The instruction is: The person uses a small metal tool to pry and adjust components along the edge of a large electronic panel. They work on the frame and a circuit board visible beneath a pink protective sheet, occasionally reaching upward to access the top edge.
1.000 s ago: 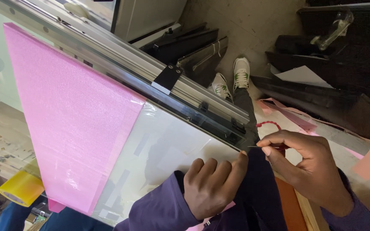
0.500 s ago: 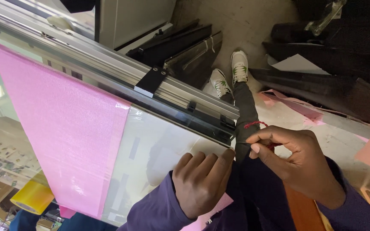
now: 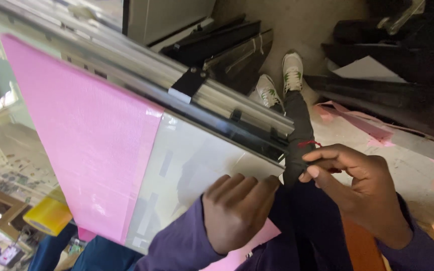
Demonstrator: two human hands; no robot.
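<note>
A large flat panel [image 3: 197, 165] lies tilted across my lap; it is whitish where bare, and a pink film [image 3: 91, 135] covers its left part. My left hand [image 3: 237, 211] curls over the panel's lower edge and grips it. Thumb and forefinger of my right hand [image 3: 357, 190] pinch together at the panel's right corner, beside my dark trouser leg. A thin red thread [image 3: 308, 144] shows just above those fingertips. What sits between the pinched fingers is hidden.
A silver metal frame [image 3: 177, 75] with a black clip runs along the panel's far edge. Black profiles [image 3: 227, 45] lie on the floor beyond my shoes [image 3: 280, 83]. Pink scraps [image 3: 357, 120] lie at the right, a yellow tape roll [image 3: 48, 216] at the lower left.
My right hand has moved left and a little up, to the panel's corner. My left hand keeps its grip on the lower edge.
</note>
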